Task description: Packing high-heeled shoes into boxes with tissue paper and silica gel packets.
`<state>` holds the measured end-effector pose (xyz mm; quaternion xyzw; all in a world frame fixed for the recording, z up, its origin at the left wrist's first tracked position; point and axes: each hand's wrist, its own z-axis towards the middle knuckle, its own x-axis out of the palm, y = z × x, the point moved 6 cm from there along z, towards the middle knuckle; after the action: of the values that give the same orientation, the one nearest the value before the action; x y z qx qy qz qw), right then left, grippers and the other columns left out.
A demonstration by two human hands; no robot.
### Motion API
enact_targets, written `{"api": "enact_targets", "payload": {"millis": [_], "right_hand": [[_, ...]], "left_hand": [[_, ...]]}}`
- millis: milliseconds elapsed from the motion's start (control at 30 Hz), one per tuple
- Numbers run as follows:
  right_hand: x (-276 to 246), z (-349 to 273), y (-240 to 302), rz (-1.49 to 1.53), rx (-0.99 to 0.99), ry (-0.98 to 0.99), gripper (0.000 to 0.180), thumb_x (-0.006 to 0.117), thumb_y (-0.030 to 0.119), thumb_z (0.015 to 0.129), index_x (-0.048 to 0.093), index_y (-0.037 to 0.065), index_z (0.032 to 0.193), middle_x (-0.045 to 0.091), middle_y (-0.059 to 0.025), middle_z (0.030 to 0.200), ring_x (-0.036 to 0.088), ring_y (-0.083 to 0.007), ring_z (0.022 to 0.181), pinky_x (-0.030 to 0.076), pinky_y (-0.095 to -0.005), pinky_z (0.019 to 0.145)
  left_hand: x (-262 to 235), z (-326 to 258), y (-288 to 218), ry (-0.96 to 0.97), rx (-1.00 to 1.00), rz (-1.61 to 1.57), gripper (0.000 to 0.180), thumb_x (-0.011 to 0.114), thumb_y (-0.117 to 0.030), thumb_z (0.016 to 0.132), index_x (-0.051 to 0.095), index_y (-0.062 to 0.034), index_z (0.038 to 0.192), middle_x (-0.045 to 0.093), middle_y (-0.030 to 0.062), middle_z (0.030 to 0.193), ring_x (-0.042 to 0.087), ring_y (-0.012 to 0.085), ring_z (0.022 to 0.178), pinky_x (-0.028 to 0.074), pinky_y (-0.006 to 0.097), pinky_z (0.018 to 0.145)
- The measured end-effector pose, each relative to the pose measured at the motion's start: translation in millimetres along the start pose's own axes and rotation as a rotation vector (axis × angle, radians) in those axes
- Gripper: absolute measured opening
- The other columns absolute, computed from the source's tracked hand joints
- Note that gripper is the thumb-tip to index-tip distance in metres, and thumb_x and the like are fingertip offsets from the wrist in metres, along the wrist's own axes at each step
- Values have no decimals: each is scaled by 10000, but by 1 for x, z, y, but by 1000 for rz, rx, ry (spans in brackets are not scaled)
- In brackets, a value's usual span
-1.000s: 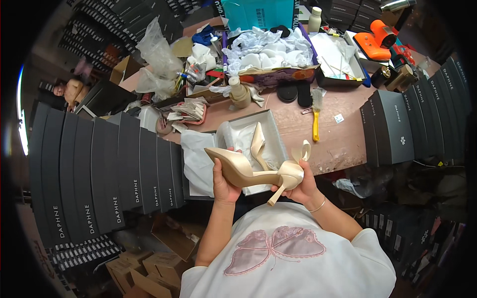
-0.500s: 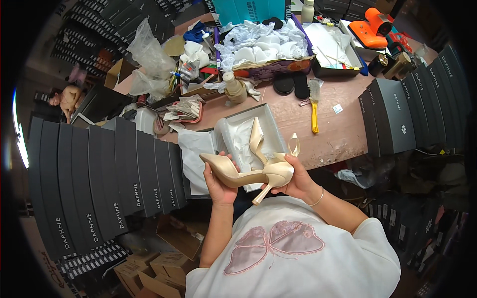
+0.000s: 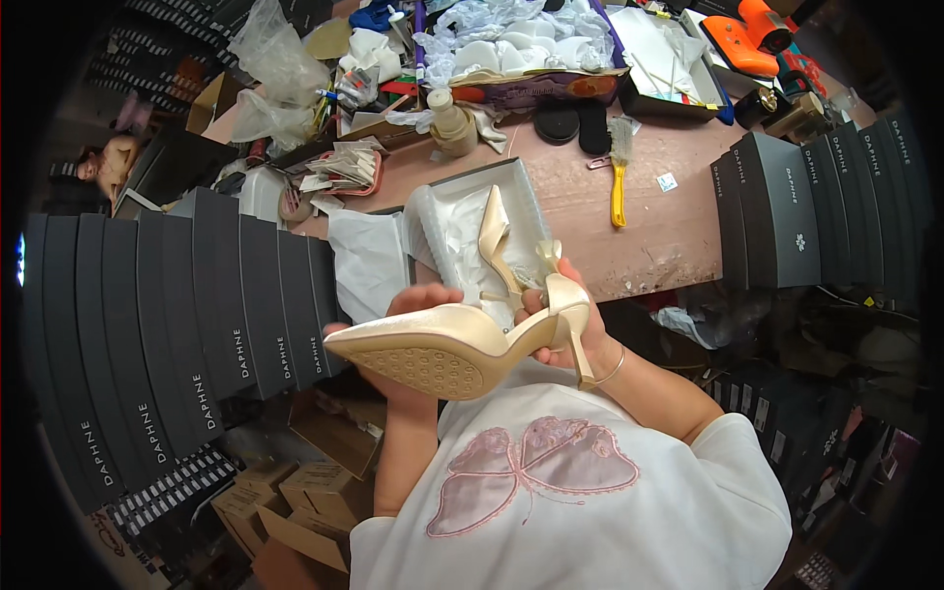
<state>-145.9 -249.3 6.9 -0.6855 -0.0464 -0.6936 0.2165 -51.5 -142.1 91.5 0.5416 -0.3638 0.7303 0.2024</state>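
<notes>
My right hand (image 3: 596,339) is closed round the heel end of a cream satin high-heeled shoe (image 3: 447,339). The pointed toe is to the left, and the studded tan sole partly shows. My left hand (image 3: 418,297) is spread behind the front of that shoe; most of its palm is hidden, so I cannot tell whether it bears any weight. Past the hands, a matching shoe (image 3: 493,224) leans in an open grey shoebox (image 3: 532,197) lined with white tissue. A pale strap loop (image 3: 549,256) stands up beside my right fingers.
Dark shoeboxes stand in rows at left (image 3: 167,324) and right (image 3: 777,211). On the pink table (image 3: 649,231) lie a yellow-handled brush (image 3: 619,187), a beige bottle (image 3: 452,126) and a red tray of paper slips (image 3: 344,169). A purple-edged carton (image 3: 531,88) holds white padding.
The held shoe has come nearer and tipped, so its sole shows more. My left hand has loosened from its front and spread behind it. My right hand keeps its grip.
</notes>
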Motion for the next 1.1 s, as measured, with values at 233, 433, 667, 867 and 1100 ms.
{"api": "enact_targets", "payload": {"millis": [233, 433, 667, 867, 1100], "right_hand": [[0, 12, -34, -297, -11, -386, 668, 337, 671, 877, 523, 99, 1167, 604, -140, 1038, 652, -321, 827, 581, -466, 652], [-6, 11, -38, -423, -2, -458, 604, 345, 605, 910, 393, 147, 1300, 551, -106, 1154, 618, -248, 983, 576, -494, 703], [-14, 13, -46, -165, 243, -301, 597, 386, 619, 891, 509, 136, 1219, 638, -119, 1042, 654, -262, 890, 566, -425, 754], [-1, 14, -53, -16, 300, -304, 560, 372, 598, 914, 532, 143, 1199, 650, -126, 1050, 660, -275, 876, 570, -427, 708], [-18, -16, -1, -1449, 331, -585, 466, 483, 437, 947, 559, 27, 1154, 600, -112, 1063, 637, -195, 902, 530, -301, 729]], "left_hand": [[-48, 3, 59, -167, -730, 570, 690, 727, -91, 779, 384, -32, 1375, 576, 73, 1187, 585, 141, 1029, 502, 268, 851], [-38, -17, 50, -378, -525, 399, 578, 585, -220, 869, 385, -45, 1381, 588, 87, 1149, 602, 142, 972, 508, 291, 830], [-46, -29, 59, -277, -463, 163, 569, 368, -355, 906, 393, -12, 1359, 559, 149, 1175, 565, 219, 1082, 460, 326, 941], [-52, -24, 60, -244, -364, 423, 352, 521, -234, 863, 595, -6, 1121, 506, 195, 1294, 471, 289, 1222, 409, 401, 1016], [-38, -32, 48, -481, -499, 501, 245, 554, -204, 939, 665, 11, 976, 650, 131, 1028, 626, 165, 930, 513, 280, 821]]}}
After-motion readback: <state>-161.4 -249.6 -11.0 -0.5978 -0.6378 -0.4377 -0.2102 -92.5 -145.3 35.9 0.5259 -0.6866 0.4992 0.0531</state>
